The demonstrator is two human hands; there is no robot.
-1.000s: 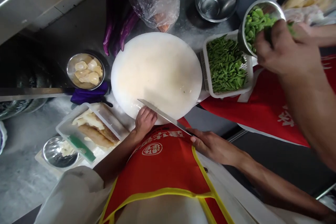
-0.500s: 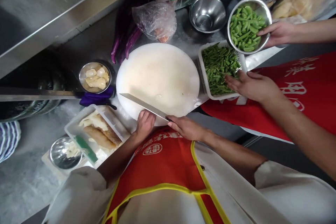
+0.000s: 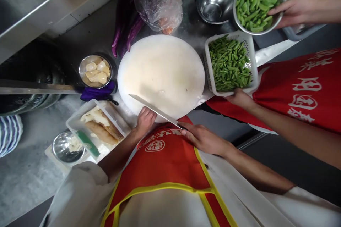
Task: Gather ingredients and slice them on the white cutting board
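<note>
- At far left, a small steel bowl [image 3: 68,146] and a clear tray [image 3: 99,126] of pale fish pieces are sitting ready, not yet on the board.
- Left hand [image 3: 145,120] is resting curled at the board's near edge, gripping nothing.
- Round white board [image 3: 160,67] is lying bare and wet, so cutting looks either finished or not begun.
- Knife [image 3: 154,110] is lying flat across the board's near rim, blade pointing left.
- Right hand [image 3: 204,138] is closing on the knife handle.
- Farther right, a co-worker's hand [image 3: 241,96] is holding the white basket [image 3: 252,55] of cut beans, another hand [image 3: 294,9] tipping a bean bowl [image 3: 255,1] above it.
</note>
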